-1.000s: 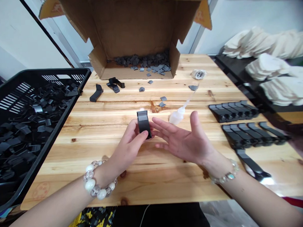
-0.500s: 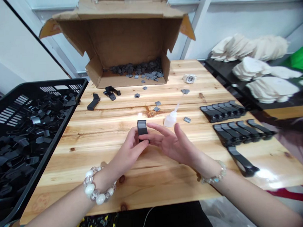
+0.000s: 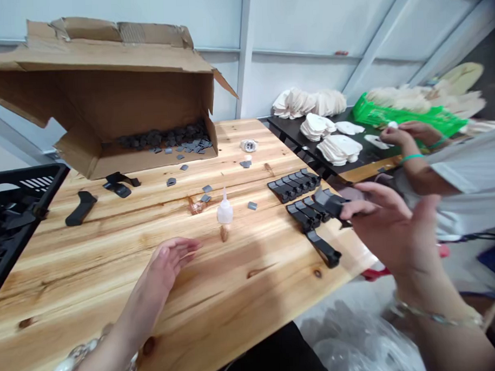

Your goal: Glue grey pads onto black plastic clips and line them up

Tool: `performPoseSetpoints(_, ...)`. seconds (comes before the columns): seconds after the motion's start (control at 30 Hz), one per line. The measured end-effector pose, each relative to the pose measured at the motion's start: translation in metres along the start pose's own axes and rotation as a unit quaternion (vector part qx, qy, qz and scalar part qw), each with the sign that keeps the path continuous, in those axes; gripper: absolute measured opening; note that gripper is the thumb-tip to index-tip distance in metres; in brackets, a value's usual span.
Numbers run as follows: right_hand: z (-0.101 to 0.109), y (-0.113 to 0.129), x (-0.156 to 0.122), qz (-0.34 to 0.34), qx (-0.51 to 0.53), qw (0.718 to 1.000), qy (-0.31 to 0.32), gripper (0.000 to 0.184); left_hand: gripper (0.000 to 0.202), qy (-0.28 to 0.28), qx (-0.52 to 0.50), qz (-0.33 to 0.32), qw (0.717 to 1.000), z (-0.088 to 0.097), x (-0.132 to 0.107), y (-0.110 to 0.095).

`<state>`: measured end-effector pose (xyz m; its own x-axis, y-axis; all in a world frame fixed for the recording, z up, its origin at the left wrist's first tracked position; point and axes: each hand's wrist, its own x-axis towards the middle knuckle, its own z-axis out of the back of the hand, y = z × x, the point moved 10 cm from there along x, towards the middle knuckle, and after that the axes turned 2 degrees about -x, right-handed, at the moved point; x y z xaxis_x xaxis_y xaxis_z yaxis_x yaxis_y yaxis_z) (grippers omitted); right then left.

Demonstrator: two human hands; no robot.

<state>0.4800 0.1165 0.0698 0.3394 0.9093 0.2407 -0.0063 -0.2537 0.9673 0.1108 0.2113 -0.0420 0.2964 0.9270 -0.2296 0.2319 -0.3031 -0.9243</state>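
Note:
My right hand (image 3: pixel 389 224) is raised over the table's right edge and pinches a black plastic clip (image 3: pixel 333 203) by its end, just above two rows of similar black clips (image 3: pixel 298 192). One more clip (image 3: pixel 323 249) lies apart near the edge. My left hand (image 3: pixel 171 259) rests on the wooden table (image 3: pixel 162 296), fingers loosely stretched, holding nothing. A small white dropper bottle (image 3: pixel 224 209) stands a little beyond it.
An open cardboard box (image 3: pixel 110 93) with small grey pieces lies on its side at the back. A black crate (image 3: pixel 17 215) of parts sits at the left. Loose black clips (image 3: pixel 81 206) and grey pieces (image 3: pixel 207 189) dot the table. Another person's hands (image 3: pixel 408 136) work at a side table with white stacks (image 3: pixel 335 144).
The view swung right. My right hand took the black clip from my left hand and carried it over to the clip rows; my left hand let go and dropped to the table.

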Motion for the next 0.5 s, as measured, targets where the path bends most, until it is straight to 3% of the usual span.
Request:
performPoseSetpoints(0.1, 0.063, -0.043, -0.016, -0.060, -0.062, 0.995, -0.048, 0.056, 0.045, 0.005, 0.013, 0.000, 1.000, 0.000, 0.000, 0.004)
performPoseSetpoints(0.17, 0.080, -0.066, -0.029, -0.088, -0.101, 0.990, -0.048, 0.057, 0.043, 0.012, 0.017, -0.003, 1.000, -0.001, 0.001, 0.005)
performPoseSetpoints(0.3, 0.085, -0.091, -0.050, -0.133, -0.157, 0.978, -0.039, 0.059, 0.042, 0.014, 0.023, 0.000, 1.000, -0.002, 0.002, 0.003)
performPoseSetpoints(0.5, 0.099, -0.113, -0.053, -0.143, -0.217, 0.966, -0.017, 0.068, 0.038, 0.008, 0.027, 0.000, 1.000, 0.000, 0.003, 0.003)
